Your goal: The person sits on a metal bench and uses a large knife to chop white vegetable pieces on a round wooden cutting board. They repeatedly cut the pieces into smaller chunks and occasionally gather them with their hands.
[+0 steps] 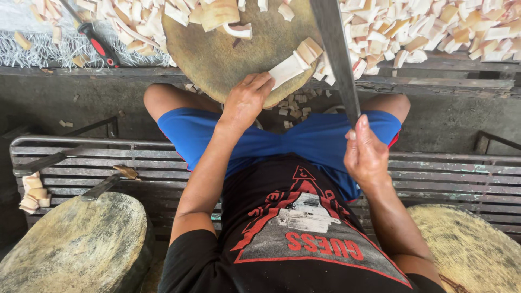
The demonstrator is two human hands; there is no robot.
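Head view of a seated person at a round wooden chopping block [217,54]. The left hand [247,100] rests on the block's near edge, fingers pinching a pale flat strip [287,69] that lies on the block just beyond the fingertips. The right hand [366,154] is clenched around the handle of a long cleaver blade [336,59], which rises ahead of it, above the strip's far end. Cut pale pieces [429,27] heap beyond both hands. Judged risks: the left fingertips sit close to the blade's line, so a misjudged stroke could catch them; a loosely pinned strip could skid on the block and deflect the cut
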